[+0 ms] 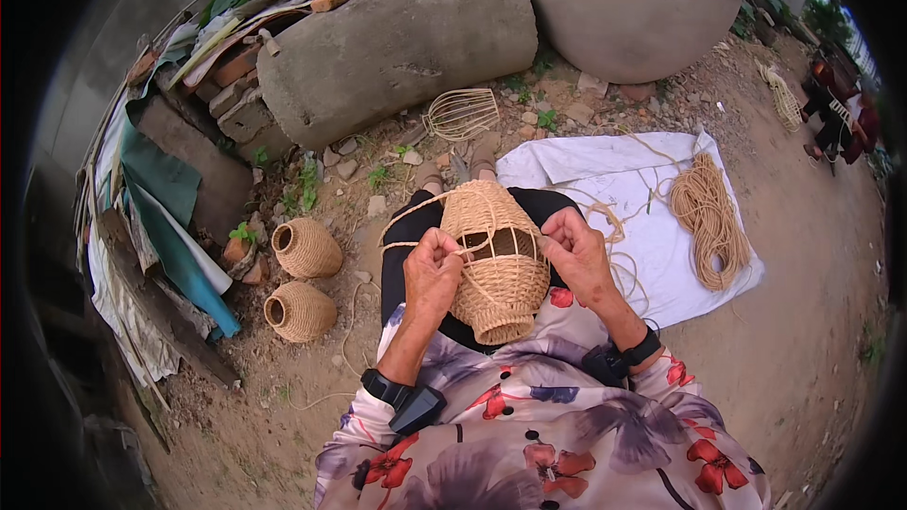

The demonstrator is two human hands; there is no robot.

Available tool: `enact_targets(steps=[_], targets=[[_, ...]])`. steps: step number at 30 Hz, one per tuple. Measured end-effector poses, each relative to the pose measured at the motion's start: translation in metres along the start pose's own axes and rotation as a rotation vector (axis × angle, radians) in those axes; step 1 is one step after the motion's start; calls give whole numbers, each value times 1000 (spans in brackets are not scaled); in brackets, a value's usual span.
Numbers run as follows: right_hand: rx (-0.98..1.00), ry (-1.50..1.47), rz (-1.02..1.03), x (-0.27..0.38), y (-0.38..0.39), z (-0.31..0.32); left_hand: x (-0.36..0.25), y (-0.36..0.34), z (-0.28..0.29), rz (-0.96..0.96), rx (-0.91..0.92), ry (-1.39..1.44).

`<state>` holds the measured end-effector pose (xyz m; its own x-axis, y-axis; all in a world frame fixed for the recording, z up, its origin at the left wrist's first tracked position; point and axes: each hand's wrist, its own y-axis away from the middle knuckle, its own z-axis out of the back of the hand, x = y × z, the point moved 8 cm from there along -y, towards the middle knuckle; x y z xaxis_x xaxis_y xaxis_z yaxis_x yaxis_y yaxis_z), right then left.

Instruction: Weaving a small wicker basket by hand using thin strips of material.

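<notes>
A partly woven basket [499, 291] of tan cord lies across my lap, its narrow neck toward me. Bare ribs and a dark gap show in the middle of its side. At the gap's left edge my left hand [433, 276] is closed in a pinch on a strand of cord [402, 244], which loops away to the left. My right hand [576, 253] pinches at the gap's right edge, the fingertips against the basket; whether they hold a rib or cord is hard to make out.
Two finished small baskets [307, 247] lie on the ground at left. A white sheet [614, 165] at right carries a coil of cord [707, 222]. Ahead lies a bare rib frame [461, 114], before a concrete cylinder [402, 47]. Another person [839, 109] is at far right.
</notes>
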<state>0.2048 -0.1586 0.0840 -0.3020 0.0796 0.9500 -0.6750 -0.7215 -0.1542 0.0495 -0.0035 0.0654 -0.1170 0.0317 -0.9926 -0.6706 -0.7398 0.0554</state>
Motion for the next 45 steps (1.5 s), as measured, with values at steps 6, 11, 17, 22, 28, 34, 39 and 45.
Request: enact_targets(steps=[6,11,17,22,28,34,39,45], targets=[[72,233,5,10,-23,-32,-14,4,-1,-82,-80,-233],[55,225,45,14,-20,-36,-22,0,30,-315,-301,-563],[24,135,35,3,-11,-32,-5,1,71,-195,-323,-576],[29,108,28,6,-6,-26,14,-4,43,195,137,363],[16,115,33,6,-4,-24,12,-5,19,118,143,41],[-2,107,39,2,-4,-21,9,-8,23,-33,34,-138],[-16,116,51,5,-2,-19,-13,4,6,106,88,225],[2,91,30,5,-1,-21,-15,-1,0,-112,47,-276]])
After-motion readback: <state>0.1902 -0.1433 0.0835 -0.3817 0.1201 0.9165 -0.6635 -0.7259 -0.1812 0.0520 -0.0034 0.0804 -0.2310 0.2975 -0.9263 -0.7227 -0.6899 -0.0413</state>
